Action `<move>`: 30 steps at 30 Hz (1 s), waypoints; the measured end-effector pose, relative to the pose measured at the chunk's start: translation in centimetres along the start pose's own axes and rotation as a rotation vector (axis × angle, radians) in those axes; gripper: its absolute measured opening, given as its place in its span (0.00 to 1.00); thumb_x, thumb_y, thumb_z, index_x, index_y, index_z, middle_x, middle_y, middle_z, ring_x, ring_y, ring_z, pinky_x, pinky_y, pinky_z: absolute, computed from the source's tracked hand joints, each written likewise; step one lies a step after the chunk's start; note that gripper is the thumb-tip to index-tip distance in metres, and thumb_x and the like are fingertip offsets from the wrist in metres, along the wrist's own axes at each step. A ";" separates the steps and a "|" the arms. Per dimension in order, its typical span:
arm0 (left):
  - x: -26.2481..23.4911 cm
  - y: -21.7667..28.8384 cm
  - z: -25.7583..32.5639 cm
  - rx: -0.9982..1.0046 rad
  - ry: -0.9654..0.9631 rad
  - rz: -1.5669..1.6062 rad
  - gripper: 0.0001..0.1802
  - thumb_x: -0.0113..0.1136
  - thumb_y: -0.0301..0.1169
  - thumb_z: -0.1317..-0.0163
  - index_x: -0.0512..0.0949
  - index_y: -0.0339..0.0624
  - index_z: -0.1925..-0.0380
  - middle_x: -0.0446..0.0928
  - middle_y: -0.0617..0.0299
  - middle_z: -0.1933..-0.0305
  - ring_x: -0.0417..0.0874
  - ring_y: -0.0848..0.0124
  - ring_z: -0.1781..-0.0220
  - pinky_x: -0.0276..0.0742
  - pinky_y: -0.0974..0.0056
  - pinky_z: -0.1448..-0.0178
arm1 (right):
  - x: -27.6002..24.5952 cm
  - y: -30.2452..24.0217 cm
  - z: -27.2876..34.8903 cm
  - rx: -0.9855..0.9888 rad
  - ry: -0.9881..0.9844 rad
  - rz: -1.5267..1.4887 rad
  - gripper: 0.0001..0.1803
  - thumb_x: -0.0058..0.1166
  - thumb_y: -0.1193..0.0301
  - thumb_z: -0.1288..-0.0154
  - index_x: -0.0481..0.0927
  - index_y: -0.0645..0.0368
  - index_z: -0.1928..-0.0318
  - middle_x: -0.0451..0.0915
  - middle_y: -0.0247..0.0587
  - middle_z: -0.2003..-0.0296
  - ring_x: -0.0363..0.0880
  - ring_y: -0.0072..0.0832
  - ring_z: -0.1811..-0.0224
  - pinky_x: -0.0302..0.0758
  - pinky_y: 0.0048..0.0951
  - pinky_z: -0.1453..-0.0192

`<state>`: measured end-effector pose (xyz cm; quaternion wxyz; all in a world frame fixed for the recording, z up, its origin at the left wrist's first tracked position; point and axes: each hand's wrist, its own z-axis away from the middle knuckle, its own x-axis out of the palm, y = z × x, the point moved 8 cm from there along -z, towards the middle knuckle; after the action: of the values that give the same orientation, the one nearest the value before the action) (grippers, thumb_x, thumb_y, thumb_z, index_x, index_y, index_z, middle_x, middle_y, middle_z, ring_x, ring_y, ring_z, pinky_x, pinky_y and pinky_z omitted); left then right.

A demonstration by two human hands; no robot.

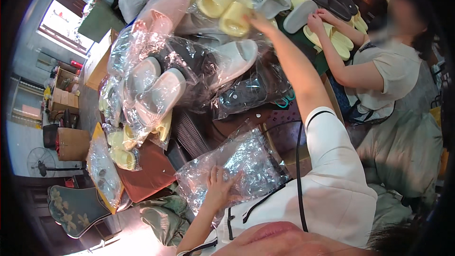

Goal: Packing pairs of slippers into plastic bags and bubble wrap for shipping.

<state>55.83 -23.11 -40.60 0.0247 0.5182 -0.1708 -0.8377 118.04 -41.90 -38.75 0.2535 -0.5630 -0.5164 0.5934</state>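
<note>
Right hand (259,20) on yellow slipper (233,19) (heaped table (227,125))

the right hand (256,19) has its fingertips hidden behind a bagged yellow slipper (233,19), so its grip cannot be told. the tabletop (227,125) is mostly buried under bagged slippers. the co-worker's hand (315,21) partly covers a grey slipper (299,15).

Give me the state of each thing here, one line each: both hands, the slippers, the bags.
right hand: stretched out, touching a yellow slipper
left hand: flat on an empty clear bag
bagged slippers: piled, wrapped in clear plastic
loose slippers: unbagged, heaped at the far end
co-worker's hand: on the loose slippers
</note>
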 end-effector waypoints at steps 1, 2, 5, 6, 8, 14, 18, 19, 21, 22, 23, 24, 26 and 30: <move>0.4 -0.2 0.7 -0.033 0.034 0.009 0.51 0.75 0.61 0.59 0.67 0.81 0.29 0.59 0.41 0.28 0.49 0.34 0.22 0.51 0.28 0.26 | 5.0 -2.9 -0.2 0.023 -0.059 0.135 0.53 0.54 0.30 0.40 0.64 0.55 0.26 0.68 0.59 0.30 0.65 0.48 0.26 0.59 0.43 0.23; 0.5 -0.2 0.9 -0.040 0.074 0.012 0.50 0.73 0.62 0.58 0.67 0.80 0.29 0.59 0.40 0.28 0.50 0.34 0.23 0.51 0.28 0.26 | 8.2 -5.1 -0.2 0.045 -0.096 0.285 0.51 0.56 0.33 0.38 0.67 0.59 0.28 0.66 0.63 0.30 0.66 0.50 0.28 0.62 0.41 0.24; 0.4 1.3 -1.6 0.056 0.039 0.004 0.51 0.76 0.59 0.60 0.69 0.81 0.30 0.60 0.42 0.29 0.49 0.33 0.22 0.50 0.31 0.25 | 8.3 -3.8 -0.3 -0.092 0.123 0.298 0.53 0.59 0.32 0.41 0.65 0.56 0.26 0.59 0.70 0.28 0.59 0.58 0.25 0.58 0.47 0.22; 0.5 1.2 -1.9 0.047 0.039 0.004 0.51 0.76 0.59 0.60 0.69 0.81 0.30 0.60 0.42 0.29 0.49 0.33 0.22 0.50 0.31 0.25 | 10.5 -3.9 0.2 -0.105 0.084 0.188 0.56 0.59 0.29 0.46 0.63 0.50 0.25 0.49 0.74 0.26 0.52 0.62 0.23 0.56 0.49 0.22; 0.9 1.6 -2.6 0.066 0.046 0.038 0.50 0.76 0.58 0.59 0.69 0.80 0.30 0.59 0.41 0.29 0.50 0.33 0.22 0.50 0.32 0.24 | 14.1 -5.0 0.8 -0.125 0.032 0.071 0.59 0.59 0.26 0.50 0.61 0.43 0.23 0.40 0.78 0.25 0.45 0.67 0.21 0.54 0.51 0.21; 1.3 3.6 -4.2 0.081 0.068 0.028 0.49 0.71 0.61 0.56 0.68 0.78 0.29 0.63 0.42 0.32 0.53 0.34 0.24 0.52 0.31 0.25 | 22.2 -7.3 2.6 -0.044 -0.089 0.017 0.58 0.62 0.26 0.53 0.59 0.32 0.23 0.42 0.80 0.26 0.42 0.69 0.21 0.54 0.64 0.24; 1.1 4.0 -3.9 0.075 0.114 0.061 0.48 0.74 0.55 0.53 0.67 0.75 0.28 0.61 0.41 0.31 0.53 0.34 0.24 0.57 0.33 0.26 | 22.4 -8.0 2.2 -0.159 -0.040 0.173 0.54 0.63 0.30 0.49 0.60 0.30 0.23 0.43 0.82 0.27 0.46 0.73 0.23 0.58 0.57 0.23; 1.2 3.5 -3.2 0.063 0.113 0.036 0.47 0.73 0.55 0.52 0.67 0.75 0.28 0.62 0.41 0.32 0.54 0.34 0.24 0.58 0.34 0.27 | 22.7 -8.3 2.3 -0.167 -0.060 0.153 0.51 0.63 0.32 0.47 0.63 0.31 0.24 0.48 0.79 0.27 0.50 0.70 0.24 0.60 0.55 0.24; 1.6 2.6 -1.7 -0.003 0.153 0.004 0.43 0.72 0.50 0.48 0.69 0.69 0.29 0.65 0.42 0.34 0.58 0.37 0.25 0.63 0.38 0.28 | 22.8 -10.7 3.0 -0.283 -0.205 0.110 0.40 0.63 0.42 0.40 0.71 0.38 0.29 0.68 0.67 0.33 0.67 0.55 0.29 0.68 0.50 0.28; 1.4 2.0 -1.3 -0.064 0.181 0.033 0.43 0.72 0.50 0.48 0.69 0.69 0.29 0.65 0.42 0.34 0.58 0.37 0.25 0.63 0.38 0.28 | 20.5 -10.0 3.4 -0.176 0.001 0.121 0.33 0.67 0.52 0.39 0.79 0.55 0.37 0.80 0.56 0.42 0.78 0.47 0.37 0.73 0.42 0.34; 0.7 2.5 -1.2 0.002 0.228 -0.007 0.41 0.72 0.44 0.47 0.70 0.64 0.31 0.67 0.44 0.35 0.59 0.39 0.25 0.64 0.37 0.29 | 16.2 -9.1 3.3 -0.287 0.164 0.095 0.31 0.67 0.54 0.38 0.79 0.55 0.38 0.80 0.55 0.42 0.78 0.45 0.39 0.74 0.40 0.37; -0.4 2.8 -0.7 0.066 0.269 -0.054 0.38 0.71 0.38 0.46 0.72 0.60 0.32 0.68 0.45 0.37 0.61 0.41 0.26 0.65 0.37 0.30 | 11.6 -6.7 3.4 -0.270 0.313 0.148 0.31 0.67 0.53 0.38 0.79 0.58 0.40 0.81 0.54 0.45 0.78 0.45 0.40 0.73 0.43 0.37; -3.6 2.5 0.6 0.049 0.336 -0.016 0.35 0.69 0.35 0.44 0.72 0.54 0.33 0.69 0.46 0.37 0.63 0.44 0.27 0.67 0.39 0.31 | 3.1 -2.6 5.0 -0.180 0.605 0.448 0.31 0.65 0.48 0.38 0.80 0.53 0.41 0.82 0.54 0.47 0.77 0.45 0.41 0.69 0.54 0.38; -8.7 0.0 5.1 0.006 0.513 0.114 0.34 0.70 0.35 0.44 0.74 0.54 0.35 0.69 0.46 0.35 0.65 0.48 0.28 0.68 0.44 0.31 | 2.0 4.7 8.8 0.659 0.403 0.610 0.56 0.61 0.29 0.50 0.62 0.43 0.25 0.66 0.61 0.31 0.63 0.61 0.29 0.62 0.62 0.29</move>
<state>55.34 -19.86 -31.05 0.1127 0.7032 -0.1904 -0.6757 110.76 -44.62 -45.28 0.3275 -0.6821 -0.0534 0.6517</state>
